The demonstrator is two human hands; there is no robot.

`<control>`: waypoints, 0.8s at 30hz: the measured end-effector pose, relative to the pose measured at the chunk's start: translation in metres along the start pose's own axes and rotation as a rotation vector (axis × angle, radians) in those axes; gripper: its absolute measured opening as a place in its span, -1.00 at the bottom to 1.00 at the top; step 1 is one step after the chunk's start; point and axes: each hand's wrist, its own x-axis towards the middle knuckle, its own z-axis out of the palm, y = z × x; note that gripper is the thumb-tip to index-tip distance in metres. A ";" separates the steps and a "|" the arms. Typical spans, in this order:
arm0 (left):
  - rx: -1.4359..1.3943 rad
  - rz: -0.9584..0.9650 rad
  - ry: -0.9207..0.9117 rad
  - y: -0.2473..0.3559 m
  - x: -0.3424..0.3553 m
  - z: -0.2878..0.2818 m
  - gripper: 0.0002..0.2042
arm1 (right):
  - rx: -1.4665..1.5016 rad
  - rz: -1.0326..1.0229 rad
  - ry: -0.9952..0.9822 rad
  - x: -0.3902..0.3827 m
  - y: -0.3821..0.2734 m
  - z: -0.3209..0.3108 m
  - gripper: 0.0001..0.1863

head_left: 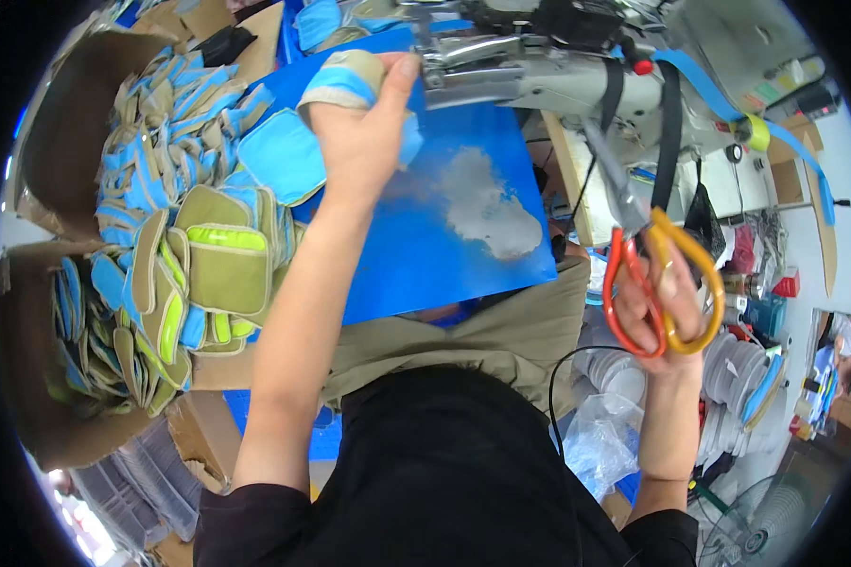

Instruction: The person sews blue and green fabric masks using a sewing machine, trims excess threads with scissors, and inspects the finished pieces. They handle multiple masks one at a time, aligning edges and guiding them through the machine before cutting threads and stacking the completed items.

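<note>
My left hand [361, 142] is closed on a curled beige fabric piece with a blue stripe [342, 83], close to the head of a sewing machine [567, 83]. Beneath my wrist lies a light blue fabric pad [279, 156] on the blue work surface [402, 260]. To the right, my right hand [673, 307] has its fingers through the handles of a pair of scissors [660, 225], one handle red and the other orange. The blades point up and away, and look nearly closed. Motion blurs them slightly.
Striped beige and blue pieces [175, 132] heap up at left. Nearer, olive and blue pads [227, 265] spill from a cardboard box [43, 416]. A blue strip [704, 85] hangs across the machine. At lower right are a clear plastic bag [600, 444] and a fan [761, 529].
</note>
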 end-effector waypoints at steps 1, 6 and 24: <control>0.007 0.012 -0.012 -0.001 0.000 0.000 -0.78 | 0.026 -0.033 -0.026 0.004 -0.012 0.002 -0.10; 0.029 0.018 -0.059 -0.004 0.001 -0.009 -0.82 | 0.179 0.007 -0.143 0.028 -0.048 0.002 -0.22; -0.043 -0.006 -0.037 -0.003 -0.009 0.000 -0.76 | 0.418 0.097 -0.344 0.060 -0.066 -0.029 -0.43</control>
